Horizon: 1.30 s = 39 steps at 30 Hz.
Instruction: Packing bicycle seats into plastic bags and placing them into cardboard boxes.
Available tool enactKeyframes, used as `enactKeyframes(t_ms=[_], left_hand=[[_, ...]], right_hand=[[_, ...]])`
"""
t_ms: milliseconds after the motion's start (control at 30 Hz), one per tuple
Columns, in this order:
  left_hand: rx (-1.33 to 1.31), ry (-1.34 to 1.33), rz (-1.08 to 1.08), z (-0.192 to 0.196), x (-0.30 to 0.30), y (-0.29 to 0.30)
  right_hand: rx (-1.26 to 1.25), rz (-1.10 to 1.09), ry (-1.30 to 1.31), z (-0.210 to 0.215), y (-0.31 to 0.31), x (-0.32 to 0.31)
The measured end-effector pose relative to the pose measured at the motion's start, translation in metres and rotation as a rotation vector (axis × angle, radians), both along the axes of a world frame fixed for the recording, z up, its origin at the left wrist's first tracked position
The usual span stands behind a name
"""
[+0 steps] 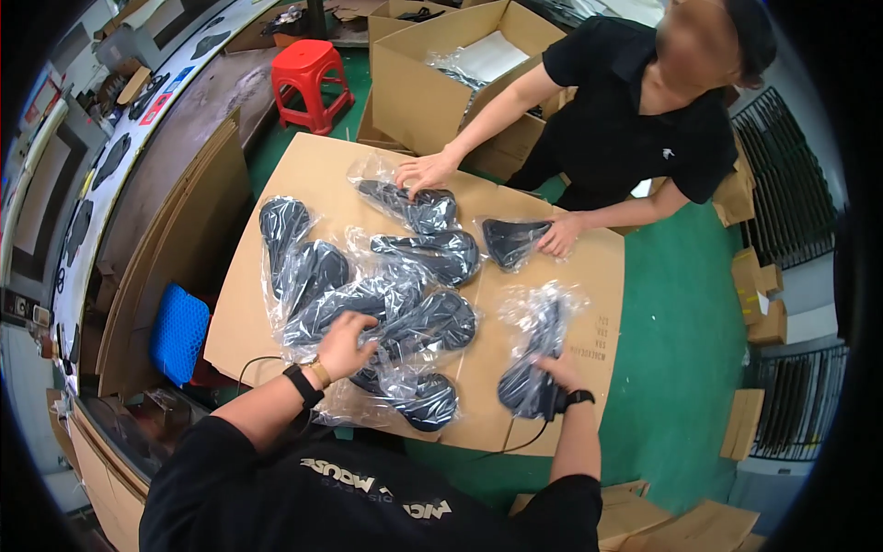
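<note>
Several black bicycle saddles in clear plastic bags lie in a loose pile on a cardboard-topped table. My left hand (342, 348) rests over the pile's near left side, thumb and fingers apart, touching the plastic around a bagged saddle (336, 311). At the right, my right hand (563, 375) is closed on another bagged saddle (524, 382), whose crinkled bag stretches away from me. A small black box with a cable (549, 402) sits beside my right wrist. Across the table, a co-worker's hand (559, 234) holds a bagged saddle (511, 241); their other hand (429, 173) touches one at the pile's far end.
The cardboard top (589, 276) ends close by my right forearm. Behind it stand a large open carton (432, 101) and a red stool (311, 83). Upright cardboard sheets (175, 221) and a blue textured cushion (178, 333) are at the left. Cartons (644, 515) lie at the lower right.
</note>
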State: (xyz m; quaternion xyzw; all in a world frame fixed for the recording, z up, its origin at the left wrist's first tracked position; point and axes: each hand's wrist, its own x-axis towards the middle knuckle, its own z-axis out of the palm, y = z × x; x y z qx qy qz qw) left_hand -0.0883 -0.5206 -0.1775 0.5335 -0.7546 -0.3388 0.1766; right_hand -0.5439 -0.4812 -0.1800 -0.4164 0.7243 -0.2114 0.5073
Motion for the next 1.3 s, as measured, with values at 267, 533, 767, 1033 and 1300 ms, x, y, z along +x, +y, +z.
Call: enactKeyframes(t_ms=[267,533,767,1033,1300], left_hand=[[0.029,-0.697,0.038,-0.036,0.036,-0.019],[0.016,-0.709,0.18,-0.028,0.04,-0.008],[0.165,-0.221,0.29,-0.01,0.057,-0.01],[1.133,1.103,0.681,0.019,0.08,0.004],[1.423,1.254,0.154,-0.002,0.067,0.038]], right_hand=[[-0.025,-0.127,-0.042,-0.066,-0.131,-0.057],[-0.735,0.151,0.979,-0.032,-0.162,0.014],[-0.745,1.239,0.473,-0.033,-0.076,0.21],[-0.518,0.956,0.513,0.023,-0.068,0.216],[-1.192,1.112,0.277,0.106,-0.037,0.311]])
